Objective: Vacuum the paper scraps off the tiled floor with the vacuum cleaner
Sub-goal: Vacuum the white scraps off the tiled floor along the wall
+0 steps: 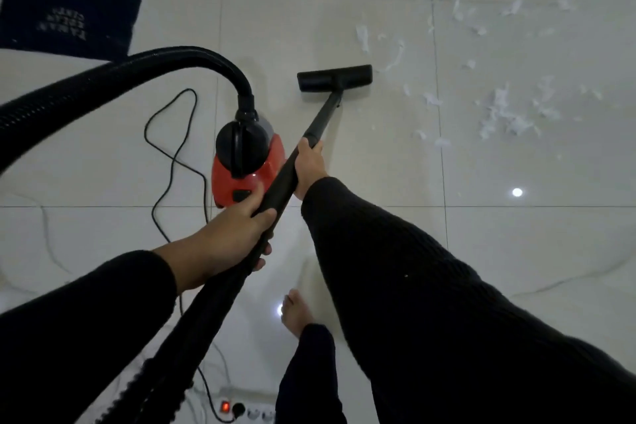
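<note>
Both hands on wand, head flat on floor.

Right hand wrapped round the wand further down, left hand gripping it higher up, near the hose joint. Head sits past the right grip; scraps lie beyond and right of it, nearest ones just beside it. Red vacuum just left of the grips, cord trailing left.

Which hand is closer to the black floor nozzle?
The right hand. It grips the wand farther down, closer to the floor nozzle. The left hand grips the wand higher up, beside the red vacuum body.
</note>
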Action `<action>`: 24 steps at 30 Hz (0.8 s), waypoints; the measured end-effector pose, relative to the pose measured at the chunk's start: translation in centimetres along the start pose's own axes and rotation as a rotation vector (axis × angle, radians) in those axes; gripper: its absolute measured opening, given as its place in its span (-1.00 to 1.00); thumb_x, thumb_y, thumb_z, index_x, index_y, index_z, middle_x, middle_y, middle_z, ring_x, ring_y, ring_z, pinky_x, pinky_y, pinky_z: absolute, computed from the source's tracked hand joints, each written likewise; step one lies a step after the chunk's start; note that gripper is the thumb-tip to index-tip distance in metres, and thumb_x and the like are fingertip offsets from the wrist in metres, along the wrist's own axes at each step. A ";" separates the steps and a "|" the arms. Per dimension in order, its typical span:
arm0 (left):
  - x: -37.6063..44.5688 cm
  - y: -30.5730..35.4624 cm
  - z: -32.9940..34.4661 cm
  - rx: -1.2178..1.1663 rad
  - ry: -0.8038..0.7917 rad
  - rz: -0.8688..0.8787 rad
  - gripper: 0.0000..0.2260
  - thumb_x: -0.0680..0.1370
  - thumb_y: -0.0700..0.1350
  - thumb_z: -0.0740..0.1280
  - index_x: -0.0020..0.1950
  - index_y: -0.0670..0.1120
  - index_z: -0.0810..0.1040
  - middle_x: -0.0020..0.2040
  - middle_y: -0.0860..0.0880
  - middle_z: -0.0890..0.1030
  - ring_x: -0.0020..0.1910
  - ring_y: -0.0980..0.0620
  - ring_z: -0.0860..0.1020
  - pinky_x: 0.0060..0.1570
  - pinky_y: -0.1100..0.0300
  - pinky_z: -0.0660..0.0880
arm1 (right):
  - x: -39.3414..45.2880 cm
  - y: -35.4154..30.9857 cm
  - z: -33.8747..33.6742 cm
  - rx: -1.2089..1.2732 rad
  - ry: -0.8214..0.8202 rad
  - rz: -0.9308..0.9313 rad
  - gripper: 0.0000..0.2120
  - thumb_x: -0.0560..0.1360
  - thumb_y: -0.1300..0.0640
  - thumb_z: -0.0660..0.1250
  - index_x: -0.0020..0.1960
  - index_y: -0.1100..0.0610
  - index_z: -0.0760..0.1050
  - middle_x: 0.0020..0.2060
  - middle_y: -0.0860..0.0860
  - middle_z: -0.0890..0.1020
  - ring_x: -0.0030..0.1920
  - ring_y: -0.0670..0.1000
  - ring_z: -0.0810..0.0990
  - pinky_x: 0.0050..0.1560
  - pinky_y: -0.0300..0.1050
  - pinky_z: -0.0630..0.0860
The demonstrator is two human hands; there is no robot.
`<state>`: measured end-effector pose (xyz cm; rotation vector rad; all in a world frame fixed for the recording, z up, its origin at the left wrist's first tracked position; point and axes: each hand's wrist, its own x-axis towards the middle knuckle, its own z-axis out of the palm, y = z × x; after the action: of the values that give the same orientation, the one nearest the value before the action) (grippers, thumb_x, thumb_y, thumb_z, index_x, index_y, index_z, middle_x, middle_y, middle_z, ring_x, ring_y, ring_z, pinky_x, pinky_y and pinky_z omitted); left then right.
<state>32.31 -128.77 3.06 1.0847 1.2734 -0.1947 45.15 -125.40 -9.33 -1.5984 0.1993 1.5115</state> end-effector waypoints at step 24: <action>-2.2 -11.2 12.9 -0.023 -0.060 -0.135 -0.44 0.64 -0.03 0.16 0.53 0.27 -0.05 -0.19 -0.16 0.46 -0.19 -0.10 0.45 -0.32 0.11 0.48 | -3.4 13.2 -13.8 0.199 -0.004 0.144 -0.49 0.67 -0.03 0.12 0.55 -0.18 0.03 -0.12 0.11 0.48 -0.30 0.03 0.50 -0.34 -0.10 0.54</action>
<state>32.88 -145.08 -2.48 0.9676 1.2930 -0.3117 45.59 -144.05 -14.85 -1.4475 0.4563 1.5516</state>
